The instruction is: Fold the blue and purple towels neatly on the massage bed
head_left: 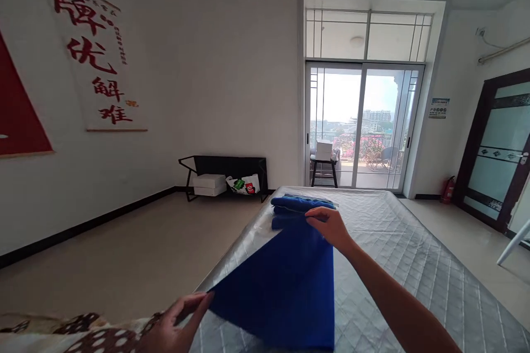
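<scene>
A plain blue cloth is stretched between my two hands above a quilted silver-white mattress. My left hand, low in the view, pinches its near left corner between thumb and fingers. Farther out, my right hand pinches the cloth's upper edge. Just beyond the right hand lies a pile of folded blue cloths on the mattress. The lower edge of the held cloth hangs close to the bottom of the view; whether it touches the mattress I cannot tell.
A black bench stands against the far wall, with white boxes and a printed bag beneath. Behind the mattress are sliding glass doors with a stool. A fire extinguisher stands by the right-hand door.
</scene>
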A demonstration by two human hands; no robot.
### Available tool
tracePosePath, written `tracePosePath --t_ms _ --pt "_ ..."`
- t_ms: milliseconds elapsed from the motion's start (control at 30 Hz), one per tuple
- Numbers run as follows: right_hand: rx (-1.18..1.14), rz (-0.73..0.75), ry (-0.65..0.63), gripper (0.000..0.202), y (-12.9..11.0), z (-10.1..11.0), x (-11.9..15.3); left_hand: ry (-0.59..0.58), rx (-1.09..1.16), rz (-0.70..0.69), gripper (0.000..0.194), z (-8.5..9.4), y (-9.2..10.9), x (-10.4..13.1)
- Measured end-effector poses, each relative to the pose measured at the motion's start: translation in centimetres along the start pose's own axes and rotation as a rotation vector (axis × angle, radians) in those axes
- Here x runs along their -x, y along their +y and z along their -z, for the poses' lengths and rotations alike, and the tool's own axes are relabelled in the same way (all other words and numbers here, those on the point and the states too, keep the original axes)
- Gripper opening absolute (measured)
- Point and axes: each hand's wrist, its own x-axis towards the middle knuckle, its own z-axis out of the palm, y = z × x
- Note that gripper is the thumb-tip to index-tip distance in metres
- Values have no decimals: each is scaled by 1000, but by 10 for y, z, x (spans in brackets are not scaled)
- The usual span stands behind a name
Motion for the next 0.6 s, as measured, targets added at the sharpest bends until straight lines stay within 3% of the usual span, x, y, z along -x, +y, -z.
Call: tracePosePath --t_ms 167,300,433,600 --pt "-16 21 185 23 -60 56 17 181 231 -142 40 29 98 -14" --pt "-34 85 329 28 -96 84 37 224 326 -270 45 36 152 -20" --pt "-39 105 436 30 -114 103 58 174 340 -369 49 38 180 -19" --pt "84 142 508 30 -119 121 83 103 296 -435 59 37 189 -13"
